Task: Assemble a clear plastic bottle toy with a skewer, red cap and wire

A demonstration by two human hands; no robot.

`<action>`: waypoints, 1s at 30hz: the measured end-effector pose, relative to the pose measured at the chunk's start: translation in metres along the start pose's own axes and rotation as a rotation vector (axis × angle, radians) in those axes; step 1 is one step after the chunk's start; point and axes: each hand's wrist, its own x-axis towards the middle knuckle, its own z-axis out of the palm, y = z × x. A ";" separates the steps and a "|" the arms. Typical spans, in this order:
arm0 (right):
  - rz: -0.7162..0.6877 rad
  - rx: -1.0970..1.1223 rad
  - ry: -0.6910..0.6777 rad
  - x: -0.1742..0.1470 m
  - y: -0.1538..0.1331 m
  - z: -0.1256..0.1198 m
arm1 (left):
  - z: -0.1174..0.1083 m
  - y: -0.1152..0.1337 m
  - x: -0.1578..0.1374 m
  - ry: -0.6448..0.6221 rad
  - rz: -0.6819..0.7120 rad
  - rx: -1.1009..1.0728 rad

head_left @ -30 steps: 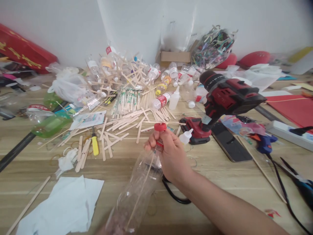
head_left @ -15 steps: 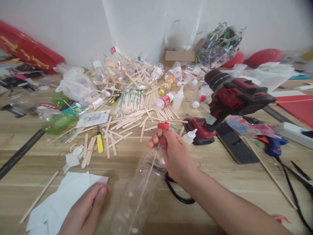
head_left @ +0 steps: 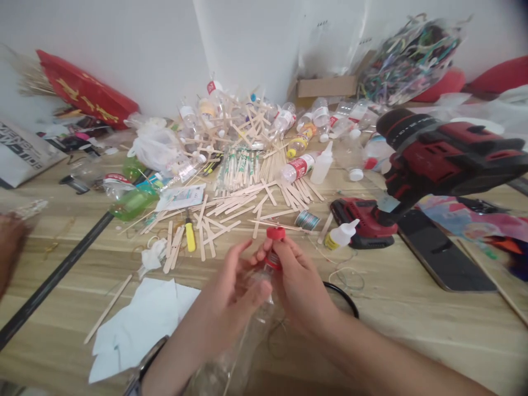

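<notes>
A clear plastic bottle (head_left: 253, 333) lies tilted between my hands, its red-capped neck pointing away from me. My right hand (head_left: 299, 275) is closed round the neck, thumb and fingers against the red cap (head_left: 275, 233). From the other side my left hand (head_left: 237, 291) curls round the bottle just below the neck, thumb across it; some of its fingers are hidden. Inside the bottle runs a thin stick (head_left: 231, 369). Another thin wooden stick (head_left: 264, 223) shows just beyond the cap; I cannot tell whether it touches.
A red cordless drill (head_left: 445, 159) stands at right beside a phone (head_left: 447, 253) and a glue bottle (head_left: 342, 234). Craft sticks (head_left: 231, 206) and bottles spread behind. White paper (head_left: 140, 324) and a yellow-handled screwdriver (head_left: 190, 236) lie left. Another person's hand (head_left: 10, 242) shows at the left edge.
My left hand has come over from the white paper to the bottle. My right hand keeps its hold at the neck. The view has swung left, bringing another person's hand into sight.
</notes>
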 end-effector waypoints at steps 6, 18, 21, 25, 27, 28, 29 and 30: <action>0.068 -0.043 0.056 0.003 -0.003 -0.005 | 0.000 0.003 0.009 -0.164 0.044 -0.146; 0.103 -0.094 0.010 0.011 -0.002 -0.007 | -0.001 -0.018 0.027 -0.195 0.127 -0.580; 0.127 -0.083 -0.128 0.011 -0.002 -0.006 | -0.003 -0.018 0.027 -0.193 0.098 -0.628; 0.126 -0.158 -0.079 0.008 -0.016 -0.017 | -0.008 -0.015 0.026 -0.140 0.047 -0.643; 0.079 -0.316 0.006 0.000 -0.029 -0.031 | -0.011 -0.013 0.024 -0.121 0.007 -0.623; 0.031 -0.450 0.018 -0.006 -0.037 -0.040 | -0.012 -0.011 0.023 -0.113 -0.007 -0.612; -0.039 -0.635 0.009 -0.014 -0.045 -0.050 | -0.012 -0.010 0.023 -0.099 -0.015 -0.600; -0.122 -0.852 -0.020 -0.022 -0.051 -0.059 | -0.013 -0.009 0.022 -0.085 -0.016 -0.591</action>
